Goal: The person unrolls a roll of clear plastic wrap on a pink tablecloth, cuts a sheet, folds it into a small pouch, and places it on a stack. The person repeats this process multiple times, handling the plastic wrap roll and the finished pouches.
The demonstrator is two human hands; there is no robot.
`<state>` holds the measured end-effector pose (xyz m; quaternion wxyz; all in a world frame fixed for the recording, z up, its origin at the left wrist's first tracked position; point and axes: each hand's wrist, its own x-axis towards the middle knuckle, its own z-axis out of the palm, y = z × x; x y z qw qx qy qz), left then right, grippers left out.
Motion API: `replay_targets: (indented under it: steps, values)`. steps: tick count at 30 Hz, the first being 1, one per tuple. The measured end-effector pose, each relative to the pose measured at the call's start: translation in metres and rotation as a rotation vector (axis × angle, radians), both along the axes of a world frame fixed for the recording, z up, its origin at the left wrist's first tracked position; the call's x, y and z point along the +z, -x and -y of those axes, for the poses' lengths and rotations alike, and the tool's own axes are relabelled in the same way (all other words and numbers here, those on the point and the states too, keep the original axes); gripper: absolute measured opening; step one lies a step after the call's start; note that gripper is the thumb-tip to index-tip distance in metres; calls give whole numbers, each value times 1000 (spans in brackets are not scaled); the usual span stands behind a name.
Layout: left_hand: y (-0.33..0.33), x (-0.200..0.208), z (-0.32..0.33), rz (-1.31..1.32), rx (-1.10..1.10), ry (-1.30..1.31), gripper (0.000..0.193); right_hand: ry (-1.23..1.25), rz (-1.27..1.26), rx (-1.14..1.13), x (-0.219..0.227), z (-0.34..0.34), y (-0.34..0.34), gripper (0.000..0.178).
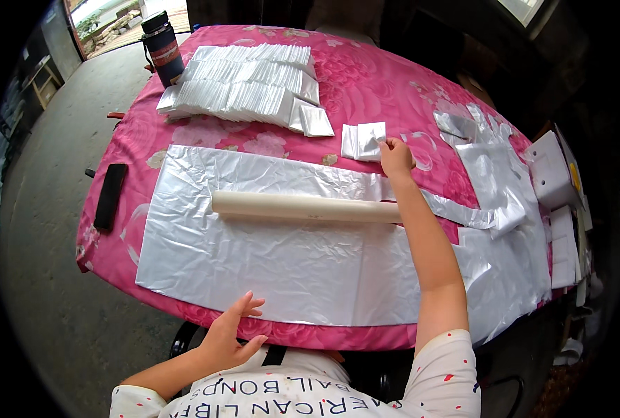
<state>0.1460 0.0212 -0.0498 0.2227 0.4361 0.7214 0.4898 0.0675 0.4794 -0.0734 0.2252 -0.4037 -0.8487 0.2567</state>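
My right hand (397, 160) reaches across the table, its fingers closed on the edge of a small folded white plastic packet (370, 138). A similar folded packet (349, 141) lies against its left side. My left hand (227, 340) hovers by the near table edge with its fingers apart, holding nothing. In front of me a large sheet of shiny white plastic film (268, 272) is spread flat. A long cream tube (296, 206) rests across the film, its right end hidden behind my right forearm.
Rows of folded packets (247, 80) stand at the far left, beside a dark bottle (162, 52). A black phone-like slab (110, 197) lies at the left edge of the pink tablecloth (365, 70). Loose crumpled film (494, 174) and white boxes (552, 167) are on the right.
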Motion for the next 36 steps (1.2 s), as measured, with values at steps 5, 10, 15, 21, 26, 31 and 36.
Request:
replay_targets:
  steps: [5,10,15,21,26,31,36]
  values:
    - [-1,-3,2,-67,6,34,83,-573,183,-141,-23,-1,-2,34]
    - [5,-3,-1,-173,-5,70,81,-285,-94,529,14,51,-57,39]
    - [13,1,-29,-130,-87,133,78,-268,83,697,29,115,-151,42]
    - [4,-19,-95,-473,-64,110,77,19,128,820,20,180,-221,51]
    - [-9,-18,-140,-615,-146,163,66,-239,273,676,4,141,-262,50]
    - [-19,-15,-166,-670,-324,137,69,-329,372,307,-1,55,-321,54]
    - [-23,-21,-175,-560,-313,43,82,-432,638,-9,12,3,-389,46]
